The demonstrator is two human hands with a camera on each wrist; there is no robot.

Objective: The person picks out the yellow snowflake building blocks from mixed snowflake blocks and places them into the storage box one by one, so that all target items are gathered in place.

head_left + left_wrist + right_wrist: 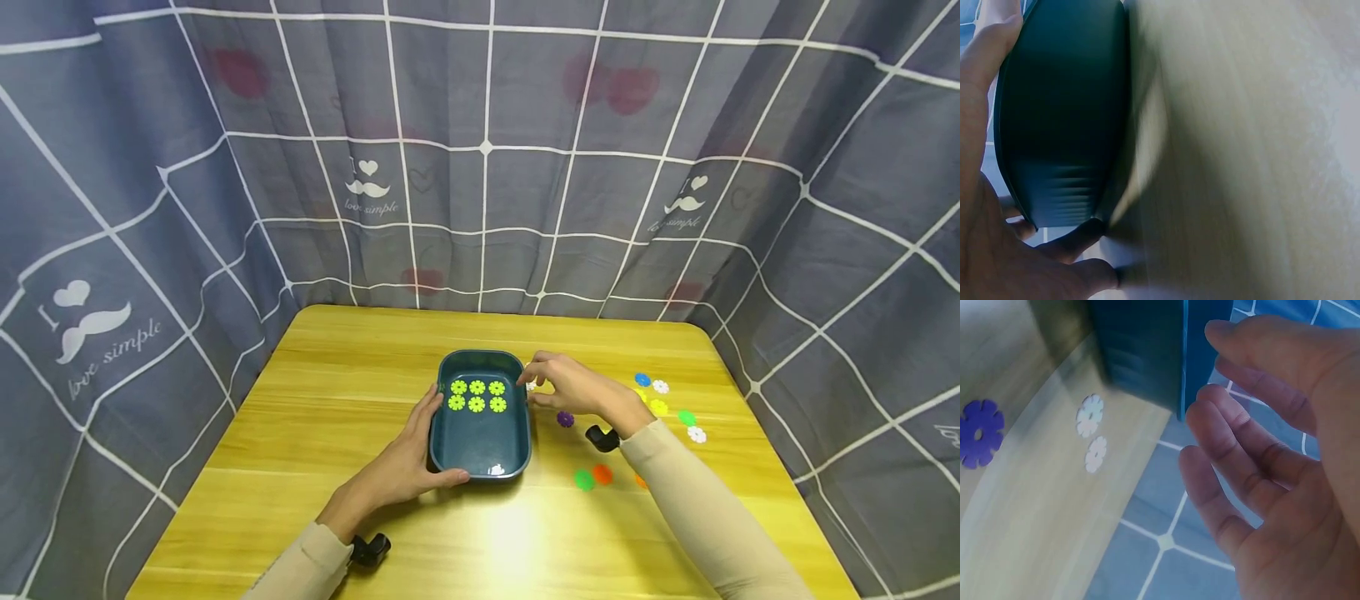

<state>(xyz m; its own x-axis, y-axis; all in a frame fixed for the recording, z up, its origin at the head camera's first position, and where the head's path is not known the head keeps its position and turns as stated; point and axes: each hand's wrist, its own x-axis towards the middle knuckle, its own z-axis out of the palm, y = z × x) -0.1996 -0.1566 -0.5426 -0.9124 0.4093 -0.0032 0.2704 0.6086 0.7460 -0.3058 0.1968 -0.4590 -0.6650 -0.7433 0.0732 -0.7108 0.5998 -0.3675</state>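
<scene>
A dark teal rectangular tray (pixel 480 443) sits on the table, with two rows of yellow-green notched flower discs (pixel 477 388) inside its far half. My left hand (pixel 401 462) holds the tray at its near-left corner, fingers along the left wall and thumb at the near edge. At the right rim is my right hand (pixel 577 387), fingertips by the tray's edge and nothing seen between fingers and thumb. The right wrist view shows those fingers loosely bent beside the tray wall (pixel 1141 356). Close by lie white discs (pixel 1089 415) and a purple disc (pixel 980 434).
Right of the tray, more discs lie scattered on the wooden table (pixel 330 375): a blue disc (pixel 642 379), a green disc (pixel 584 479), an orange disc (pixel 602 474) and several others. Part of them is behind the right forearm. A grey checked curtain (pixel 450 183) surrounds the table.
</scene>
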